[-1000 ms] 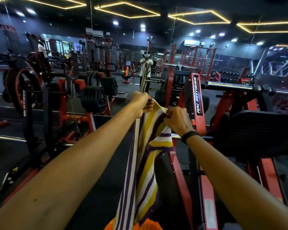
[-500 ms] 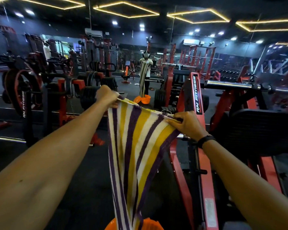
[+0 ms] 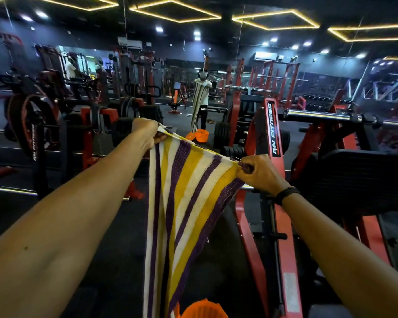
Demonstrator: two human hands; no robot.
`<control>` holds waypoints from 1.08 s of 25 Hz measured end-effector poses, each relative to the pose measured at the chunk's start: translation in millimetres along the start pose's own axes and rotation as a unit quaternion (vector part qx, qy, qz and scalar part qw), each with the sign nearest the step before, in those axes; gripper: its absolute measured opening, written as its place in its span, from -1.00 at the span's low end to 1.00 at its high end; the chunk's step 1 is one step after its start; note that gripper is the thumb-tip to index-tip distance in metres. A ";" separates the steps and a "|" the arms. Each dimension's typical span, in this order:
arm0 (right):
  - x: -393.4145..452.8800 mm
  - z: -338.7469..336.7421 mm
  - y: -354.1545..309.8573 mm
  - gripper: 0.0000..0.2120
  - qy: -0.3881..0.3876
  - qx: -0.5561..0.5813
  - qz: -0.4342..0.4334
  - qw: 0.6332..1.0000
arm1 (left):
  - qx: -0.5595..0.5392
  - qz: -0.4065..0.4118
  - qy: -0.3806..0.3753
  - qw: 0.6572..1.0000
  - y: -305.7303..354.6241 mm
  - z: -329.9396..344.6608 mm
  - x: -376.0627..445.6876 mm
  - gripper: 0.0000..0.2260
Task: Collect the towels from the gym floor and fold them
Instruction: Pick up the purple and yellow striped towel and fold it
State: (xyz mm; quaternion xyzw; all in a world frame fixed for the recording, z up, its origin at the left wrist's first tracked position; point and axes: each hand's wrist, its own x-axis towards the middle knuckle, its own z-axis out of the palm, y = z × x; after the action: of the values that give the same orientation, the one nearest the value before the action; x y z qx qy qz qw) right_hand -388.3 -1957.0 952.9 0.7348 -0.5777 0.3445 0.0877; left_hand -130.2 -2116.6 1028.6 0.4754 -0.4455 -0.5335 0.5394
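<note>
Your left hand pinched one top corner of the striped towel at 11 o'clock; your right hand gripped the other corner at 2 o'clock. The towel hung spread between them, its lower end above an orange basket at 6 o'clock.

Striped towel in yellow, white and purple stretched by its top edge at centre frame, left hand pinching one corner, right hand with a black wristband gripping the other, cloth hanging down to the bottom edge. Orange basket at bottom centre, beneath the towel. Red and black weight machine at right, chrome bar above it. Wall mirror at upper centre, reflecting a person holding the towel.
</note>
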 end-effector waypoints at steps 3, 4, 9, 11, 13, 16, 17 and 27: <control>4.0 -3.0 -2.7 -0.81 -0.020 0.032 0.031 0.999 | -0.003 -0.014 0.008 1.000 1.8 -3.1 4.7 -0.80; 4.3 -4.2 -3.9 -0.86 -0.040 0.037 0.028 0.998 | -0.001 -0.019 0.009 1.000 1.1 -4.8 6.4 -0.79; 2.4 -11.6 -6.9 -0.91 -0.131 0.007 0.014 0.991 | -0.003 -0.024 0.005 1.000 -2.5 -9.0 5.9 -0.84; 1.9 -14.0 -3.8 -0.70 -0.123 -0.014 0.021 0.992 | -0.018 -0.022 0.004 1.000 -0.4 -11.2 4.3 -0.80; 3.1 -16.2 1.4 -0.61 -0.072 -0.011 0.050 0.996 | -0.028 -0.018 -0.010 0.999 0.0 -13.2 6.1 -0.76; 7.3 -21.3 5.9 -0.71 0.036 0.001 0.088 0.996 | 0.003 0.003 -0.087 0.996 -2.5 -16.1 1.6 -0.87; 9.5 -24.1 5.0 -0.79 0.065 0.007 0.099 0.993 | 0.047 0.035 -0.107 0.993 -4.8 -18.2 1.7 -0.96; 13.7 -36.6 26.3 -0.90 0.043 -0.011 0.211 0.977 | 0.392 0.114 -0.275 0.870 -32.3 -35.1 9.0 -0.92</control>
State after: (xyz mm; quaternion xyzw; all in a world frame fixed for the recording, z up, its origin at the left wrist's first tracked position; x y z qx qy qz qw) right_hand -425.7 -1956.8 981.5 0.5801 -0.7189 0.3802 0.0455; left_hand -100.2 -2123.6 991.1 0.4278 -0.7994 -0.3590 0.2214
